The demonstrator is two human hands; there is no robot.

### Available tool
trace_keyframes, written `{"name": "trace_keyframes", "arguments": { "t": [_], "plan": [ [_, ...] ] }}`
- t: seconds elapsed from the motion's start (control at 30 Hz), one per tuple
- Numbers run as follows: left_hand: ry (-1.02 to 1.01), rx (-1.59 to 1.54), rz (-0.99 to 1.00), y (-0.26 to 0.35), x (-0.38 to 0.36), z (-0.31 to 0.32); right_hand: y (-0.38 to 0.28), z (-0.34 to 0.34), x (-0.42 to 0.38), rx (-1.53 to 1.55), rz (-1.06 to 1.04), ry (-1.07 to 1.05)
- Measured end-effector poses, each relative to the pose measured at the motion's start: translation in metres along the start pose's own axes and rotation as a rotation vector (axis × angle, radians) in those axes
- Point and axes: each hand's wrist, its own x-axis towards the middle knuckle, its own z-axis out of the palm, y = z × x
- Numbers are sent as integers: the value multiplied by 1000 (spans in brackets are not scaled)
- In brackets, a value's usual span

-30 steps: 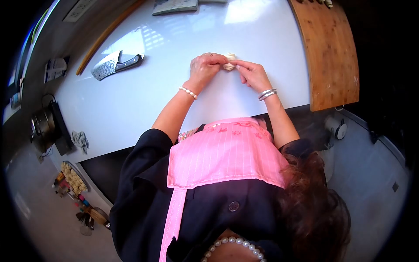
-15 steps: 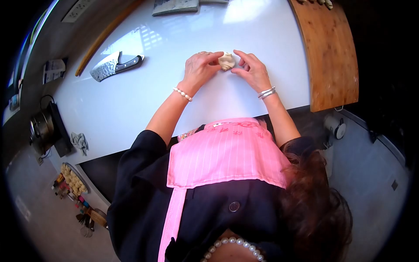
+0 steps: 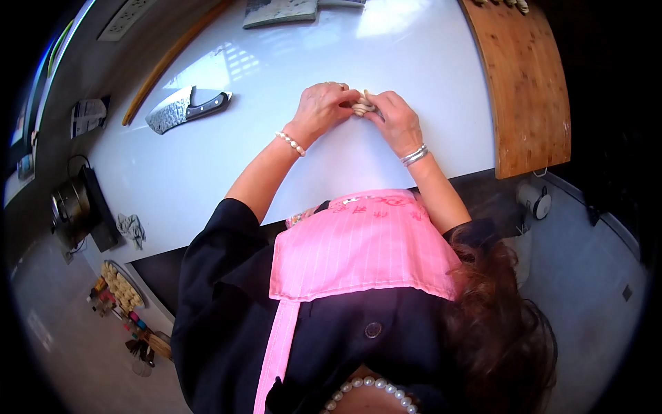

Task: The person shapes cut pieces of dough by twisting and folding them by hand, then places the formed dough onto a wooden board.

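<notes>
A small pale piece of dough with ridged folds is held between my two hands, at or just over the white worktop. From the left, my left hand pinches its edge with thumb and fingertips. My right hand closes on the opposite edge, with thumb and forefinger around it. My fingers cover part of the dough. Left of my hands lies a cleaver with a dark handle, flat on the worktop.
A wooden board lies along the right edge, with several pale pieces at its far end. A long wooden rod rests at the far left. A grey slab is at the back, a crumpled cloth at the near left.
My right hand has moved left and its fingers have closed on the dough, which was beside them before. The dough now looks more folded, and my left hand still holds it.
</notes>
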Motion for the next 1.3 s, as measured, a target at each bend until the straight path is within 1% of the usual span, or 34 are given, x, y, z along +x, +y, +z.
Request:
{"name": "trace_keyframes", "arguments": {
  "t": [0.03, 0.13, 0.27, 0.33, 0.37, 0.43, 0.53, 0.67, 0.77, 0.83, 0.87, 0.93, 1.07, 1.1, 1.13, 1.17, 1.23, 1.27, 1.3],
  "plan": [
    [17, -12, 3, 1, 0, 0, 2, 1, -1, -12, -17, 15],
    [-16, -51, -70, 4, 0, -3, 2, 0, -1, -23, -39, 25],
    [-22, -55, -12, 2, 3, -3, 5, 0, 0, 9, -22, 7],
    [-2, -53, 3, 2, 2, -2, -1, -3, -1, 183, 94, -9],
    [8, -76, -24, 2, 1, -1, -3, -4, 0, 270, 151, -16],
    [27, -122, -76, 3, -1, -1, 2, -3, 0, 189, 124, -20],
    [-5, -82, 17, 9, 2, -7, 2, -3, -3, 106, 88, -26],
    [18, -15, 78, 4, 4, 2, 1, -4, 1, 34, 21, -32],
    [13, 24, 97, -2, 3, 8, 6, -1, 0, -33, 2, -48],
    [21, 19, 73, 1, 1, 4, 6, 0, -3, -33, 58, -57],
    [38, -43, 30, 2, 0, 0, 7, -1, -2, -34, 84, -59],
    [69, -172, -53, 10, -5, -11, -3, -16, 2, 208, 194, -68],
    [228, -441, -97, 44, -6, -59, -31, -61, 13, 625, 337, -66],
    [269, -534, -94, 52, -6, -69, -43, -80, 18, 765, 374, -109],
    [309, -629, -87, 62, -7, -79, -49, -90, 19, 906, 283, -123],
    [280, -720, -68, 72, -10, -92, -53, -99, 20, 1041, 188, -136],
    [307, -1316, -100, 89, -14, -84, -64, -109, 21, 1291, 5, -156],
    [312, -1612, -115, 94, -14, -77, -68, -106, 24, 1412, -18, -149],
    [286, -1789, -65, 102, -14, -73, -71, -103, 24, 1533, -40, -141]
  ]
}}
